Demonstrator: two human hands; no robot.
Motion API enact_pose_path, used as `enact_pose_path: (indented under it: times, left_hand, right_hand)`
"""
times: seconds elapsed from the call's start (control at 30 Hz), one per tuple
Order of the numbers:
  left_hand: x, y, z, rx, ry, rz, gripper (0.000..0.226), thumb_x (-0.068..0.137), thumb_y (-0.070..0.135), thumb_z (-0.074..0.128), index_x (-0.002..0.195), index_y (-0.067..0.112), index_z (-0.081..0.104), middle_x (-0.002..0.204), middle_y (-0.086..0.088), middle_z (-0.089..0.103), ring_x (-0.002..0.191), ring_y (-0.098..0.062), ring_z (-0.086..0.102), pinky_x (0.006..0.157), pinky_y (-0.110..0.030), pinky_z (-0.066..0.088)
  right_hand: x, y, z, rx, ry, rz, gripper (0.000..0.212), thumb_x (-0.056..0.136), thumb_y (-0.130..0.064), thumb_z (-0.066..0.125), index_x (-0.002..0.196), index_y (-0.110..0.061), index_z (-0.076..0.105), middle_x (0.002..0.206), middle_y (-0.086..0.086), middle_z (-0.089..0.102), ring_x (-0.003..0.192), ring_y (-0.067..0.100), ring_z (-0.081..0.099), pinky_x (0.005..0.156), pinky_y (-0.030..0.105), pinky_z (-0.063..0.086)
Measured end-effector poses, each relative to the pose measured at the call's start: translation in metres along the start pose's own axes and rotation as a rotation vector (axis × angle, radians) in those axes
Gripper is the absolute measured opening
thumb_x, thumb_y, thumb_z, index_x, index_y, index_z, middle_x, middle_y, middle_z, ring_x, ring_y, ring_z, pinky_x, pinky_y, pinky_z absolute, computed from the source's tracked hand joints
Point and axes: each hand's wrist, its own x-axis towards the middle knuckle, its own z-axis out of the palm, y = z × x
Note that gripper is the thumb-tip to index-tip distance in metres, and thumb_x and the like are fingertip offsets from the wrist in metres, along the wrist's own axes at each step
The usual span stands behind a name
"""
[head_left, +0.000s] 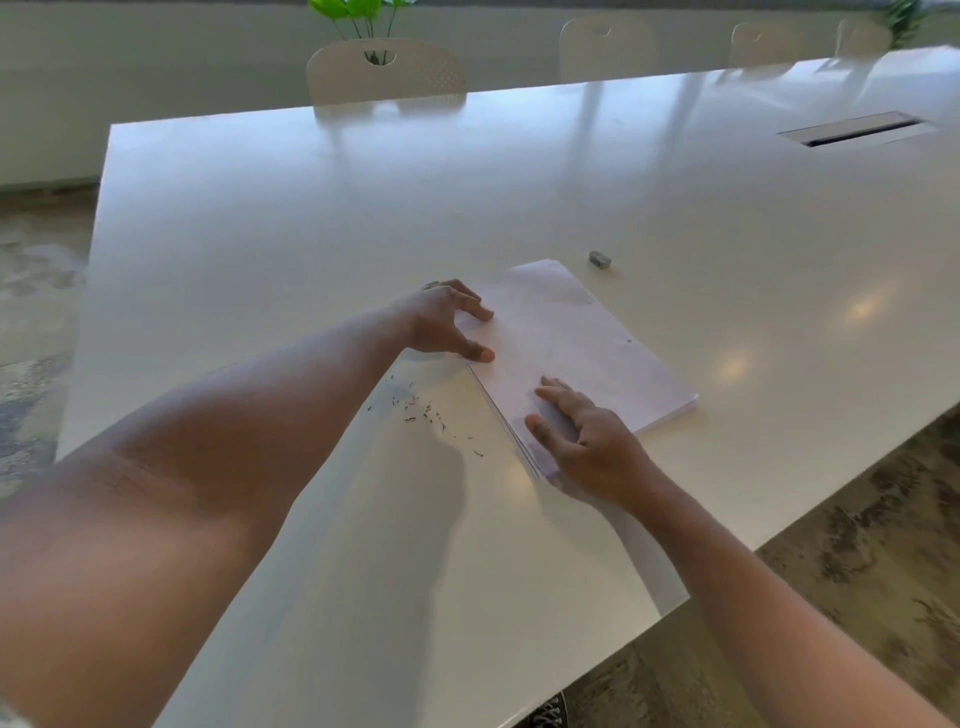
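A thin stack of white paper (582, 338) lies flat and slightly turned on the big white table (311, 218). My left hand (441, 322) touches the stack's left edge, with thumb and fingertips spread on the top sheet. My right hand (582, 441) rests on the near corner of the stack with its fingers straight and spread. Neither hand grips anything.
A small grey eraser (599, 259) sits just beyond the paper's far corner. Dark eraser crumbs (426, 413) are scattered on the table left of the stack. A cable slot (857, 129) is at the far right. Chairs (387, 73) line the far side.
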Motion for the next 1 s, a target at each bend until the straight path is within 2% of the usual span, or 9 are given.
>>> enact_pose_path:
  times: [0.07, 0.23, 0.47, 0.53, 0.6, 0.67, 0.73, 0.87, 1.0]
  left_hand:
    - [-0.001, 0.000, 0.000, 0.003, 0.004, 0.001, 0.076, 0.074, 0.059, 0.084, 0.142, 0.034, 0.060, 0.153, 0.006, 0.045, 0.147, -0.019, 0.031, 0.121, -0.042, 0.024]
    - [-0.002, 0.006, -0.002, 0.055, -0.004, -0.010, 0.077, 0.076, 0.061, 0.082, 0.144, 0.034, 0.059, 0.155, 0.007, 0.044, 0.148, -0.019, 0.033, 0.122, -0.042, 0.027]
    - [-0.007, 0.020, -0.001, 0.104, 0.024, -0.019, 0.071, 0.081, 0.053, 0.082, 0.145, 0.038, 0.055, 0.157, 0.006, 0.045, 0.148, -0.020, 0.033, 0.118, -0.042, 0.030]
    - [-0.012, 0.025, 0.001, 0.092, 0.049, 0.008, 0.069, 0.083, 0.049, 0.081, 0.145, 0.038, 0.054, 0.157, 0.006, 0.046, 0.147, -0.020, 0.036, 0.118, -0.042, 0.033]
    - [-0.018, 0.032, 0.002, 0.085, 0.083, 0.033, 0.063, 0.087, 0.046, 0.078, 0.145, 0.038, 0.055, 0.157, 0.006, 0.046, 0.146, -0.020, 0.037, 0.118, -0.041, 0.033]
    - [-0.025, 0.036, 0.003, 0.052, 0.136, 0.043, 0.055, 0.092, 0.044, 0.073, 0.144, 0.038, 0.056, 0.157, 0.007, 0.047, 0.146, -0.019, 0.038, 0.117, -0.039, 0.034]
    - [-0.034, 0.039, 0.006, 0.017, 0.180, 0.040, 0.049, 0.095, 0.043, 0.069, 0.142, 0.037, 0.058, 0.155, 0.009, 0.049, 0.144, -0.019, 0.040, 0.117, -0.039, 0.035]
    - [-0.053, 0.042, 0.020, 0.034, 0.203, 0.039, 0.044, 0.096, 0.048, 0.065, 0.139, 0.037, 0.061, 0.153, 0.011, 0.052, 0.142, -0.018, 0.044, 0.114, -0.040, 0.039]
    - [-0.066, 0.051, 0.033, 0.059, 0.196, 0.034, 0.045, 0.096, 0.052, 0.064, 0.137, 0.036, 0.062, 0.152, 0.011, 0.053, 0.141, -0.016, 0.045, 0.112, -0.041, 0.042]
  right_hand:
    - [-0.008, -0.004, 0.007, -0.024, 0.027, 0.009, 0.051, 0.100, -0.040, 0.051, 0.147, -0.020, 0.045, 0.159, -0.008, 0.032, 0.148, 0.007, 0.023, 0.122, 0.029, 0.018]
    - [-0.020, -0.012, 0.016, -0.058, 0.045, 0.013, 0.048, 0.103, -0.039, 0.045, 0.148, -0.021, 0.044, 0.161, -0.009, 0.026, 0.149, 0.005, 0.014, 0.114, 0.016, 0.007]
    - [-0.022, -0.015, 0.021, -0.046, 0.091, 0.043, 0.041, 0.104, -0.032, 0.044, 0.143, -0.022, 0.049, 0.160, -0.010, 0.030, 0.148, 0.005, 0.018, 0.115, 0.017, 0.007]
    - [-0.022, -0.017, 0.021, 0.002, 0.126, 0.046, 0.038, 0.104, -0.028, 0.046, 0.141, -0.021, 0.053, 0.158, -0.008, 0.035, 0.148, 0.007, 0.023, 0.119, 0.020, 0.010]
    - [-0.027, -0.017, 0.021, 0.090, 0.205, 0.048, 0.035, 0.102, -0.021, 0.048, 0.136, -0.018, 0.057, 0.154, -0.005, 0.043, 0.145, 0.011, 0.032, 0.123, 0.030, 0.019]
    - [-0.034, -0.017, 0.023, 0.142, 0.291, 0.050, 0.034, 0.100, -0.017, 0.049, 0.132, -0.016, 0.061, 0.149, -0.003, 0.049, 0.142, 0.013, 0.039, 0.120, 0.037, 0.027]
    - [-0.041, -0.017, 0.025, 0.142, 0.324, 0.067, 0.034, 0.100, -0.017, 0.048, 0.132, -0.015, 0.060, 0.149, -0.003, 0.050, 0.141, 0.016, 0.041, 0.119, 0.039, 0.029]
    - [-0.053, -0.019, 0.027, 0.065, 0.280, 0.082, 0.038, 0.101, -0.017, 0.046, 0.138, -0.016, 0.054, 0.153, -0.003, 0.044, 0.144, 0.013, 0.033, 0.122, 0.029, 0.019]
    - [-0.064, -0.020, 0.032, 0.004, 0.218, 0.066, 0.041, 0.102, -0.019, 0.043, 0.143, -0.020, 0.049, 0.159, -0.006, 0.033, 0.148, 0.014, 0.024, 0.117, 0.021, 0.011]
